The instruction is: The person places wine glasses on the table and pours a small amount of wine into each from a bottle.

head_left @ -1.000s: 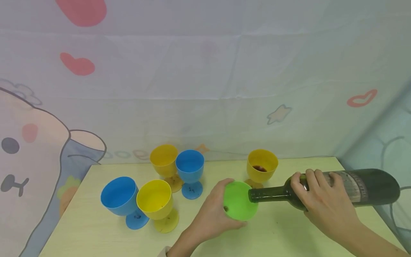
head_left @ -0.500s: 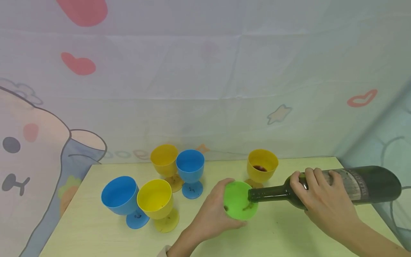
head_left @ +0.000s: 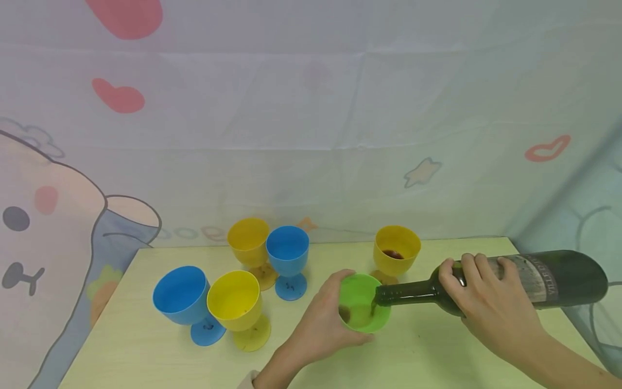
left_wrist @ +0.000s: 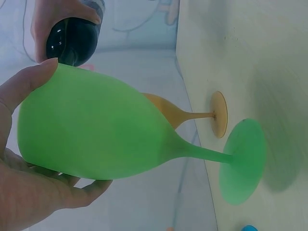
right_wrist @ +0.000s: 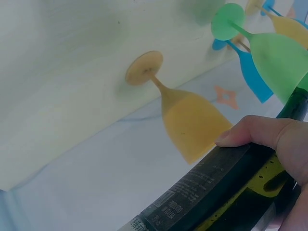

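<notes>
My left hand grips the bowl of a green goblet, thumb and fingers on opposite sides. The goblet is tilted, and in the left wrist view its foot looks raised off the table. My right hand grips a dark wine bottle around its labelled body and shoulder. The bottle lies almost level, its mouth at the goblet's right rim. A thin dark stream runs from it into the bowl, where a little dark liquid has gathered on the left.
Behind the green goblet stands a yellow goblet with dark liquid in it. On the left stand two blue goblets and two more yellow goblets. The pale table meets a printed cloth backdrop at its back edge.
Liquid has begun running from the bottle, and the dark patch in the green goblet has grown. The bottle's base has risen slightly. My left hand has stayed in place.
</notes>
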